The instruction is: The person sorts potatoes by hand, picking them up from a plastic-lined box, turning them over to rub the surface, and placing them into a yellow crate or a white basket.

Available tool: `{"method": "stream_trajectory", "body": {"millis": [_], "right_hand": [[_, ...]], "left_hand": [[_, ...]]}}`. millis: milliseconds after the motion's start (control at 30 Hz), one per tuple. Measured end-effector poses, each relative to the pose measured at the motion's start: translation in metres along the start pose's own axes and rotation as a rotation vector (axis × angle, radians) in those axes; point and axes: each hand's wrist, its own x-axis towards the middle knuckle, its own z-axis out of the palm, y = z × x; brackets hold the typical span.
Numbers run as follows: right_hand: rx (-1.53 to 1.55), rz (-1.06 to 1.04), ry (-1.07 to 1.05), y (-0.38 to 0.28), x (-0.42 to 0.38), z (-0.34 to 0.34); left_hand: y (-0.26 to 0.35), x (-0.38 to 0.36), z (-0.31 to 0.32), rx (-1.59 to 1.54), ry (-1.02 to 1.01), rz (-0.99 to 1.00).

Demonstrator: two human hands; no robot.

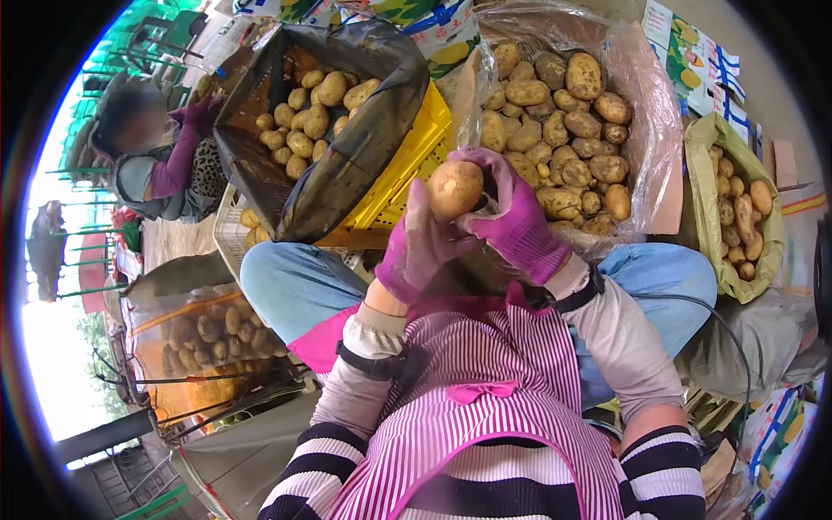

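Potato sits held up above the lap, between both gloved hands: left hand cupping it from below, right hand curled around its side. It looks under inspection; next comes choosing among the bags behind.

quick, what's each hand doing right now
Left hand: closed on the potato.
Right hand: closed on the same potato, from the other side.
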Motion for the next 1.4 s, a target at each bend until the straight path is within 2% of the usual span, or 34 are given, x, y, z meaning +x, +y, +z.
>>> {"method": "stream_trajectory", "body": {"millis": [133,200,233,300,433,500,600,733,767,867,933,967,1033,1067,1133,1200,1267,1300,1333,1400], "right_hand": [[-0.118,0.004,-0.035,-0.002,-0.001,-0.004],[-0.243,-0.003,-0.007,-0.003,-0.005,-0.001],[-0.183,0.016,-0.028,-0.005,-0.005,0.000],[-0.065,0.052,-0.073,-0.013,-0.004,-0.001],[-0.084,-0.003,-0.111,-0.014,-0.003,-0.003],[-0.072,-0.037,-0.106,-0.008,-0.001,-0.003],[0.031,0.115,-0.131,-0.016,-0.002,-0.010],[-0.171,0.046,-0.083,-0.013,-0.003,-0.008],[-0.187,0.058,-0.081,-0.013,-0.003,-0.009],[-0.239,0.052,-0.043,-0.018,-0.003,-0.006],[-0.256,0.066,0.016,-0.017,-0.004,-0.003],[-0.251,0.075,0.056,-0.016,-0.004,-0.001],[-0.218,0.073,0.142,-0.011,-0.001,0.005],[-0.195,0.068,0.190,-0.010,-0.005,0.006],[-0.340,0.018,0.163,-0.019,-0.014,0.009],[-0.414,-0.019,0.110,-0.031,-0.020,0.011],[-0.415,-0.031,0.045,-0.042,-0.029,0.017],[-0.422,-0.144,0.063,-0.043,-0.028,0.019],[-0.432,-0.255,0.083,-0.043,-0.027,0.020],[-0.439,-0.399,0.144,-0.049,-0.027,0.016]], "left_hand": [[-0.010,0.001,-0.002,0.439,0.120,0.440],[-0.011,0.000,0.006,0.381,0.181,0.489],[-0.010,-0.002,0.007,0.355,0.214,0.513],[-0.007,-0.006,0.003,0.407,0.224,0.529],[-0.002,-0.006,-0.004,0.420,0.258,0.524],[-0.005,-0.006,-0.002,0.543,0.254,0.588],[-0.009,-0.006,-0.003,0.607,0.218,0.597],[-0.005,-0.004,-0.009,0.783,0.278,0.555],[-0.003,-0.005,-0.011,0.766,0.290,0.487],[0.004,-0.017,0.007,0.505,0.101,0.418],[0.002,-0.005,-0.006,1.017,0.041,0.876],[-0.006,-0.015,-0.010,0.636,0.086,0.567],[0.005,-0.020,-0.005,0.165,0.075,0.265],[0.017,-0.008,-0.016,-0.075,0.059,0.295],[0.064,0.013,-0.056,-0.081,0.024,0.571],[0.106,0.026,-0.069,-0.376,-0.032,0.438],[0.093,0.043,-0.043,0.014,-0.020,0.395],[0.081,0.052,-0.031,0.211,-0.012,0.368],[0.063,0.063,-0.030,0.294,-0.047,0.227],[0.033,0.102,-0.035,1.949,-0.300,0.577]]}}
